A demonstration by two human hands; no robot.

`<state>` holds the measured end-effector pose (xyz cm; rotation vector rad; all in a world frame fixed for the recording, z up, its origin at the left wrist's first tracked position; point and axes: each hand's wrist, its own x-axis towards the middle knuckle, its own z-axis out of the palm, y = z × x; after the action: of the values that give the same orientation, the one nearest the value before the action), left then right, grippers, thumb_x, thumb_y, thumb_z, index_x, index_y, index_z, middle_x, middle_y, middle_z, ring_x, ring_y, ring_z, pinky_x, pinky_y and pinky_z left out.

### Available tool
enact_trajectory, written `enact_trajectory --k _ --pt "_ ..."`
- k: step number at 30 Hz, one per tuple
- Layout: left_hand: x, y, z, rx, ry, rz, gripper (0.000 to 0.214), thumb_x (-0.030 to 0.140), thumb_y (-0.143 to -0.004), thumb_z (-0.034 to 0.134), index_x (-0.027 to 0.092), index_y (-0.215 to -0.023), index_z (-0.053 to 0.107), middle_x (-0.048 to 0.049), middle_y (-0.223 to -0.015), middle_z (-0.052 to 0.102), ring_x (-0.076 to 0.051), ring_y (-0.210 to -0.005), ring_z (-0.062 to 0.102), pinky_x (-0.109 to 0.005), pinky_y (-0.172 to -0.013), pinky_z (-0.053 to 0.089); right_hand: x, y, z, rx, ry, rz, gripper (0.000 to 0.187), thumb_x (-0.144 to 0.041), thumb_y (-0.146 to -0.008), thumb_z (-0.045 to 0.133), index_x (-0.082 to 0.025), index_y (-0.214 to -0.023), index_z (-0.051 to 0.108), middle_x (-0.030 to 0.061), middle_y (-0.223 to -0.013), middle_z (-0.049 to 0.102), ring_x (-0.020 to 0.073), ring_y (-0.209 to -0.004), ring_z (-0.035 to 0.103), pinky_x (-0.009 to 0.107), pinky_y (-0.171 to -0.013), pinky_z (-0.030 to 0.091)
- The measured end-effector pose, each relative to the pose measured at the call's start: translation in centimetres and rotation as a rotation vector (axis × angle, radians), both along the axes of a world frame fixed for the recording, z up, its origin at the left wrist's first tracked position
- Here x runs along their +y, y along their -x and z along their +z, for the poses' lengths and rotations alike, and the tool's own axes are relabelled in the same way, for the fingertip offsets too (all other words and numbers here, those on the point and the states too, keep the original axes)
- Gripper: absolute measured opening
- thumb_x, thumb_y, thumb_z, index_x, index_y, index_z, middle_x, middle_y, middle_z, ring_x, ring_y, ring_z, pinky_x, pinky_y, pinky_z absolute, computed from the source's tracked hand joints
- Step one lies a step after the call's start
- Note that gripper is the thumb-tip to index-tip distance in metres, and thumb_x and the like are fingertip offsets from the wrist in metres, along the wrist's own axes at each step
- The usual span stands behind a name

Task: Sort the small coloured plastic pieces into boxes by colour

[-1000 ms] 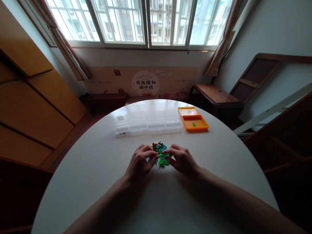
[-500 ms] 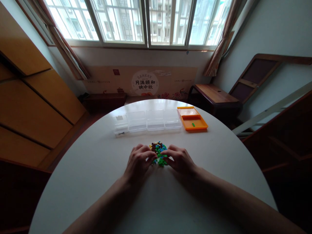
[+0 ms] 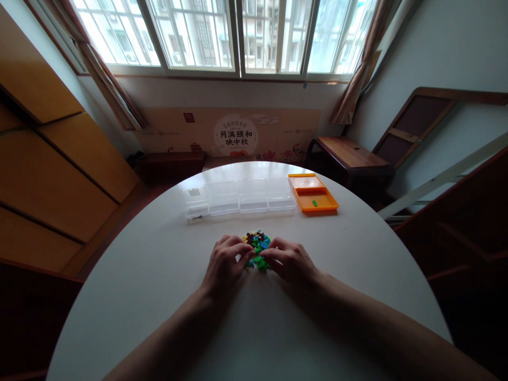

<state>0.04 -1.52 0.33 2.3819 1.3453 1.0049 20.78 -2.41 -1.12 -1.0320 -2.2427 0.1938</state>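
Note:
A small heap of building bricks [image 3: 257,239], in brown, blue, green and yellow, lies on the white round table between my hands. Some green bricks [image 3: 261,263] form a cluster on the near side of it. My left hand [image 3: 227,259] is at the left edge of the heap, thumb and forefinger drawn together in a pinch; whatever they grip is too small to make out. From the right, my right hand [image 3: 291,259] reaches into the green bricks with its fingers bent together. Its fingertips touch the bricks, and what is between them is hidden.
Behind the heap lies a clear plastic compartment box [image 3: 238,197]. To its right is an orange tray [image 3: 317,207] with one green brick [image 3: 315,203] inside. The round white table [image 3: 159,296] has its far edge just beyond them. A wooden side table [image 3: 349,151] stands past it.
The right hand's fingers have shifted slightly left and closed in over the green bricks, and more blue bricks show beside them. My left hand stays almost in place.

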Motion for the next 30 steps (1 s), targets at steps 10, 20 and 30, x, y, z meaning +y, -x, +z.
enact_trajectory --k 10,20,30 --pt "-0.1 -0.5 0.6 -0.222 0.134 -0.118 0.016 0.03 -0.086 0.062 0.02 -0.078 0.072 -0.0041 -0.077 0.066 -0.016 -0.077 0.061 -0.028 -0.071 0.05 -0.3 0.0 0.9 0.138 -0.111 -0.059 0.016 -0.029 -0.092 0.056 -0.023 -0.094 0.071 0.0028 -0.085 0.067 0.0094 -0.066 0.061 0.019 -0.061 0.044" --pt "-0.1 -0.7 0.5 -0.237 0.156 -0.129 0.017 0.029 -0.086 0.061 0.019 -0.078 0.072 -0.0042 -0.078 0.065 -0.016 -0.078 0.062 -0.029 -0.073 0.05 -0.3 -0.1 1.2 0.137 -0.148 -0.027 0.02 -0.024 -0.094 0.052 -0.022 -0.088 0.071 0.0023 -0.08 0.067 0.0087 -0.066 0.061 0.018 -0.063 0.044" --pt "-0.4 0.0 0.1 0.004 -0.125 -0.058 0.009 0.026 -0.083 0.065 0.022 -0.088 0.072 -0.0048 -0.086 0.066 -0.02 -0.084 0.056 -0.036 -0.079 0.046 1.1 -1.2 0.6 0.248 -0.042 -0.117 0.016 -0.03 -0.09 0.059 -0.021 -0.09 0.072 0.0034 -0.083 0.066 0.0098 -0.061 0.057 0.022 -0.061 0.045"
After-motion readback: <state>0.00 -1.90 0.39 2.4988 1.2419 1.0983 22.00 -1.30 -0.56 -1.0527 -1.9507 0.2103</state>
